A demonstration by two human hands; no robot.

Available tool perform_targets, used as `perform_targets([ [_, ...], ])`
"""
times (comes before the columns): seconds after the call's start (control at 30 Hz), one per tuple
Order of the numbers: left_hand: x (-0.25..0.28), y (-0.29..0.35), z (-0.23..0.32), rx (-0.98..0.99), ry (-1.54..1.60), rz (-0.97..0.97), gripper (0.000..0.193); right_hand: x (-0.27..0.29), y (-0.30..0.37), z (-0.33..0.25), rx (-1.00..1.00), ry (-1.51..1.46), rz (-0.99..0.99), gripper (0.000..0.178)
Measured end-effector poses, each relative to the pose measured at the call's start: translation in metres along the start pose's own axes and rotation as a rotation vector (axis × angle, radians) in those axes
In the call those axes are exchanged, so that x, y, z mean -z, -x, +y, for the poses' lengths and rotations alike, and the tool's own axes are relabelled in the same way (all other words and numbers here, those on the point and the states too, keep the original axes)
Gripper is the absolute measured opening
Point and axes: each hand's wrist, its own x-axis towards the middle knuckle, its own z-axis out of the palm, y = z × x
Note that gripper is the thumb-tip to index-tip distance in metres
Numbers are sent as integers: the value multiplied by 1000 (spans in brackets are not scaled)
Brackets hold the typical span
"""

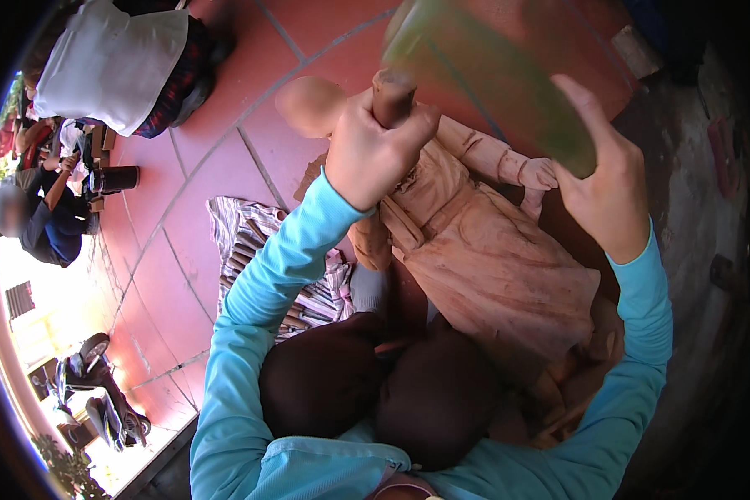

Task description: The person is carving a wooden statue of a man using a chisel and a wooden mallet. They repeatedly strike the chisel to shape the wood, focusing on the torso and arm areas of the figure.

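Observation:
My left hand (375,154) is wrapped round a brown wooden handle (393,98), whose rounded end sticks up out of the fist. Motion blur hides the rest of that tool. A blurred green sheet-like piece (508,92) stretches above and between both hands. Its lower right end is pinched between the thumb and fingers of my right hand (604,171). Beneath my hands lies a carved wooden figure (483,250) in a long dress, its head toward the upper left. One carved arm (496,154) reaches toward my right hand.
Several wooden-handled tools (246,246) lie on a striped cloth (225,212) left of the figure. My dark-clad knees (325,375) are below it. A person in a white shirt (112,62) and another person (54,200) are at the left. A motorbike (100,392) stands lower left.

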Motion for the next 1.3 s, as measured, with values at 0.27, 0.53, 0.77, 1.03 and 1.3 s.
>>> perform_targets([
  [0.27,15,28,14,-116,236,77,27,-4,11,-5,-2,-65,76,51],
  [0.53,20,35,-5,-77,153,73,26,1,7,-21,48,-229,156,47],
  [0.77,11,41,0,-40,-7,-9,5,6,6,-22,194,-55,143,51],
  [1.03,-15,82,-11,-931,-2,-412,24,-13,35,-4,154,-8,74,60],
  [1.3,-43,70,-19,-1107,-547,-397,28,-33,95,41,-201,-203,167,22],
])
